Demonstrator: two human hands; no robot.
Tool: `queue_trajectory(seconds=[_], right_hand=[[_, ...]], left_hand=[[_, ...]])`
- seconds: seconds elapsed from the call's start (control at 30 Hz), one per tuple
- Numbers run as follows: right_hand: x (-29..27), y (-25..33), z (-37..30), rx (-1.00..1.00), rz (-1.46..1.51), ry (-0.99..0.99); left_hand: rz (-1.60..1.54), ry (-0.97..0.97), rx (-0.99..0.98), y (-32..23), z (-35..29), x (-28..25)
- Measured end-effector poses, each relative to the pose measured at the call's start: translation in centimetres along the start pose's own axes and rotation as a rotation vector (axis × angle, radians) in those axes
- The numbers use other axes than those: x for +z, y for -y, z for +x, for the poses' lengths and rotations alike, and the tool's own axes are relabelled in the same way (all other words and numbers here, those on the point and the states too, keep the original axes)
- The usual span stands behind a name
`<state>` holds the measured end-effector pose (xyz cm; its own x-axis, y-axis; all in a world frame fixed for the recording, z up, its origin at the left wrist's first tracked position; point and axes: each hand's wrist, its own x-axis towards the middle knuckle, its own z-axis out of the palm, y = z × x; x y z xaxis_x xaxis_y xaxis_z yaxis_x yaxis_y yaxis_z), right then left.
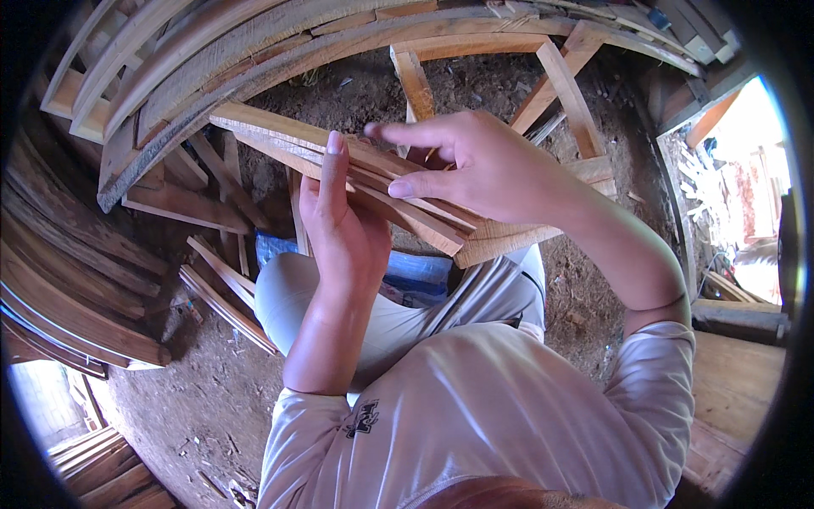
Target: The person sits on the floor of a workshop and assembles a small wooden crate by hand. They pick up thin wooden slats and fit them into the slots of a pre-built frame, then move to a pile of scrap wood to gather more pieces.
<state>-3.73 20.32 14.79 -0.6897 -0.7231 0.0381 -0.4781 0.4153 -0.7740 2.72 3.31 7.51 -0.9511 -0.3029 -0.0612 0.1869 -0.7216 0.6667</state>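
Note:
Several thin wooden strips slant across my lap in a loose bundle. My left hand is closed around them from below, with its thumb up along the near side. Above their right half is my right hand, its index finger stretched out and its thumb apart, lying by the strips. A small pointed orange-brown sliver shows under the right palm; whether the hand holds it I cannot tell. Beneath the strips' right end lies a wider board.
A long curved-looking beam spans the far side, with a wooden frame beyond my right hand. Timber is stacked at left. Loose strips lie beside my knee. A blue plastic sheet is under my lap; the ground is dirt.

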Motion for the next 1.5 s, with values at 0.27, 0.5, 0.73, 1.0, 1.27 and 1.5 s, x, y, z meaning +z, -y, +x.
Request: queue_trajectory(seconds=[0.27,0.5,0.73,1.0,1.27,1.5], right_hand=[[-0.6,-1.5,1.7,0.115,0.258,0.092],[-1.4,-2.9,1.8,0.208,0.416,0.021],[-8.7,-6.8,-2.1,0.212,0.204,-0.032],[-13.7,-13.6,-7.1,0.395,0.111,0.032],[-12.2,-13.8,-7.9,0.364,-0.051,0.046],[-11.5,-13.2,-7.7,0.379,-0.088,0.062]], left_hand=[[0.142,0.002,0.123,-0.2,0.6,-0.3],[0.106,-0.03,0.097,-0.2,1.0,-0.2],[0.003,-0.19,0.136,-3.2,2.4,-2.1],[-0.058,-0.235,0.199,-4.7,3.5,-3.4],[-0.063,-0.212,0.124,-3.6,4.0,-2.9],[-0.04,-0.192,0.11,-3.1,4.0,-2.9]])
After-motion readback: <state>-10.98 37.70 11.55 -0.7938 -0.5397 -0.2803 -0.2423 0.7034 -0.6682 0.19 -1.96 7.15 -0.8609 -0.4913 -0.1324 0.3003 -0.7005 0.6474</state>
